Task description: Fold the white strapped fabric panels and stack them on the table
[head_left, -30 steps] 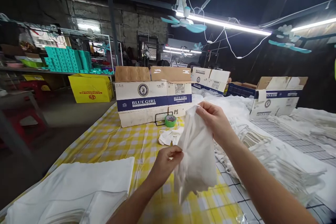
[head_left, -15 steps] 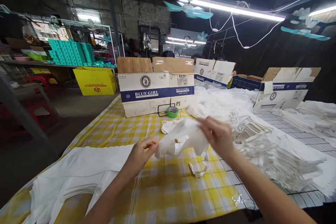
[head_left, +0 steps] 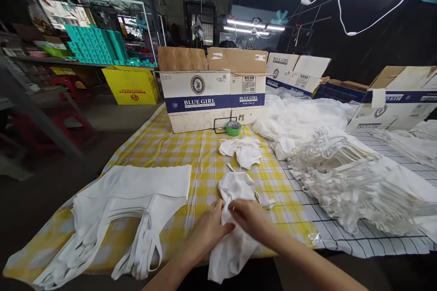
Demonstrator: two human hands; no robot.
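Note:
A white cloth bag point(head_left: 235, 191) lies bunched on the yellow checked tablecloth point(head_left: 191, 154) near the table's front edge, its lower part hanging over the edge. My left hand point(head_left: 211, 227) and my right hand point(head_left: 251, 218) meet on it, both with fingers closed on the fabric. A loose strap of the bag sticks out to the right of my right hand.
A flat stack of white bags point(head_left: 136, 195) lies at the left. A big heap of white bags point(head_left: 344, 173) covers the right side. A small crumpled white cloth point(head_left: 244, 152), green tape roll point(head_left: 234, 128) and Blue Girl cartons point(head_left: 211, 95) stand behind.
Both hands have come down and toward me, bringing the bag from held up in the air to lying on the table's front edge. The view has tilted down.

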